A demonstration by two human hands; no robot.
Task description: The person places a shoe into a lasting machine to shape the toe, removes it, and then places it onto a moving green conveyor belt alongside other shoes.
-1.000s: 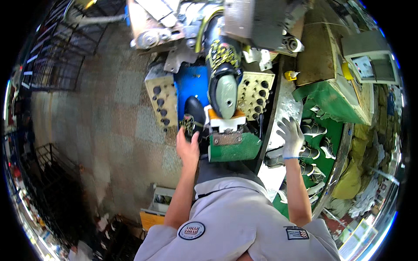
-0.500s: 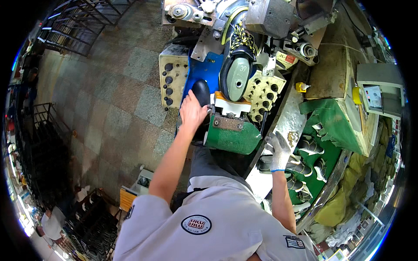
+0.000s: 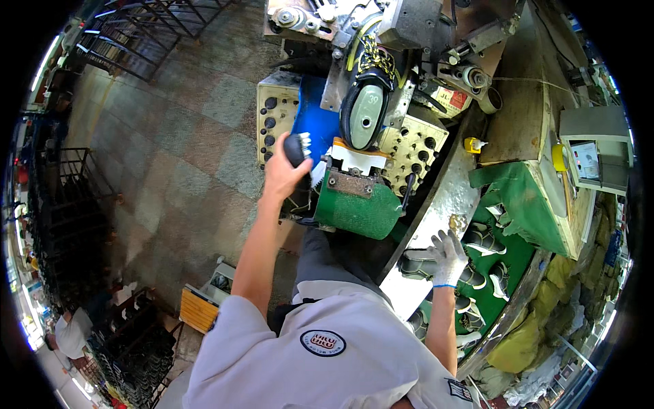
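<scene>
the bare left hand (image 3: 281, 176) gripped a black shoe (image 3: 293, 150); a yellow-laced shoe (image 3: 373, 73) sat ahead-right of it. the gloved right hand (image 3: 448, 259), fingers spread, was beside a dark shoe (image 3: 415, 267) on its left.

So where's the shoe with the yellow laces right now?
In the head view, the yellow-laced shoe is near the top, slightly right of centre, among the machine's metal parts, beyond the curved green pad.

The left forearm (image 3: 255, 238) extends forward from a short sleeve, its bare left hand (image 3: 281, 172) closed in a grip, thumb pointing right. The right forearm (image 3: 443, 327) reaches forward too; the gloved right hand (image 3: 449, 259) is loosely open, fingers (image 3: 441, 245) slightly parted.
</scene>
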